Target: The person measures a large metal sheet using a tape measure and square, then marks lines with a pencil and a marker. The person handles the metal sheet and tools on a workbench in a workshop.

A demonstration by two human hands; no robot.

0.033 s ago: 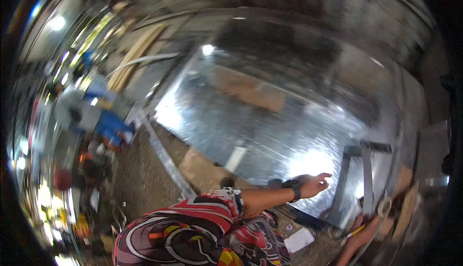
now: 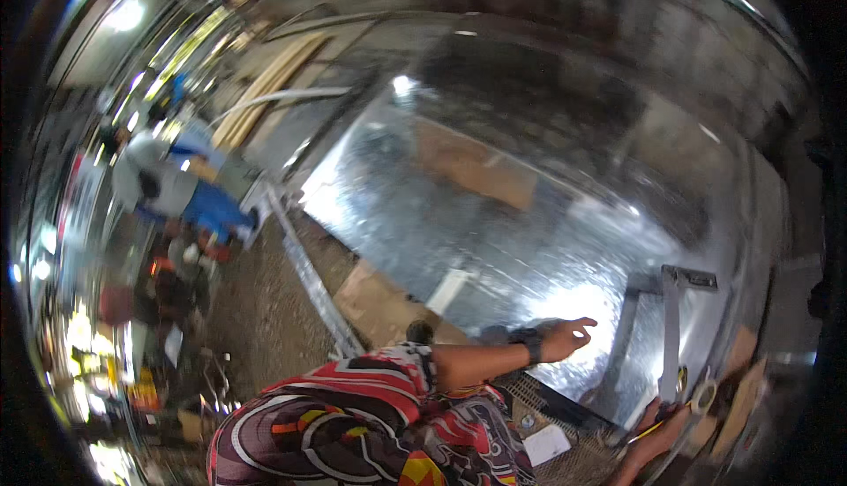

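My left hand (image 2: pixel 567 341), with a dark watch at the wrist, reaches over a shiny metal sheet (image 2: pixel 476 279). Its index finger points outward and a gap shows between finger and thumb; I see nothing held. At the lower right, my right hand (image 2: pixel 653 429) is closed around a slim yellow pencil (image 2: pixel 660 426). Close beside that hand is the lower end of an L-shaped metal square (image 2: pixel 670 336), whose dark short arm lies farther away. Whether the hand touches the square I cannot tell. A dark reflection shows on the sheet left of the square.
A brown patch (image 2: pixel 476 168) and a pale strip (image 2: pixel 448 292) show on the sheet. A long metal bar (image 2: pixel 309 274) slants at left. A pale ring (image 2: pixel 703 396) sits right of my right hand, a white card (image 2: pixel 547 444) near my lap. Another person (image 2: pixel 176 177) bends at far left.
The view has shifted slightly, so the sheet appears farther right. My left hand has drawn back a little to the left, its finger and thumb closer together. The right hand keeps the pencil.
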